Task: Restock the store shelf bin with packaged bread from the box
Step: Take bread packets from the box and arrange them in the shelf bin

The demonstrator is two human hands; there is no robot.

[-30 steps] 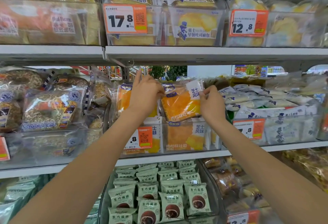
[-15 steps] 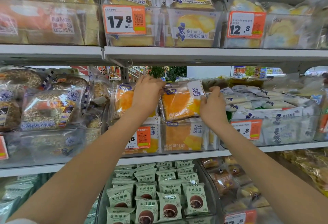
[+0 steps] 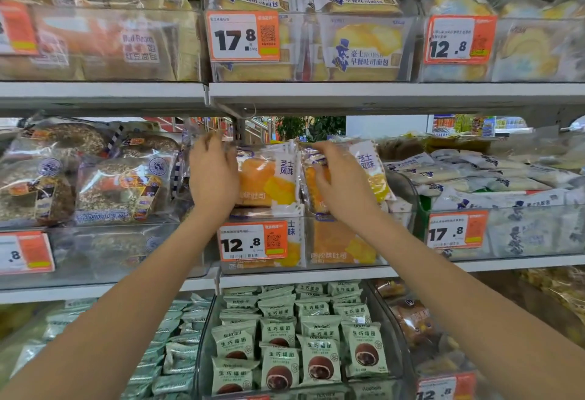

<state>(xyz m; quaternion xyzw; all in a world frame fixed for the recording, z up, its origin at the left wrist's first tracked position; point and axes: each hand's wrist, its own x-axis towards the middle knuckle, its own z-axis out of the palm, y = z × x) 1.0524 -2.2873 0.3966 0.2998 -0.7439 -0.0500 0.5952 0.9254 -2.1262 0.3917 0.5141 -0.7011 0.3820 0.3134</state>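
head view, middle shelf. clear plastic bin [image 3: 342, 268] with the 12.8 price tag [image 3: 253, 241] on its front wall; everything below is placed from that tag.

- largest first: bin is rigid, see-through, straight-walled, already holding orange-and-white bread packs behind the tag. source box not in view.
- above the tag, two soft film-wrapped bread packs stand on end, side by side. left pack [image 3: 269, 178] straight above the tag, right pack [image 3: 370, 171] up and to the right of it. glossy crinkly wrap, orange loaf showing through, white label strip.
- left hand [image 3: 213, 175] up-left of the tag, fingers fairly straight and laid against the left pack's outer side; pressing, not gripping, as far as i can judge.
- right hand [image 3: 340, 184] up-right of the tag, fingers spread over the right pack's face; blurred, so cannot tell if it grips or only pushes.

step in hand, my reading: squaring the top row. do it with flat palms, push evenly from both flanks, keep labels forward; squeezing would dent soft loaves, and slippery film may let a pack tip forward over the bin wall.
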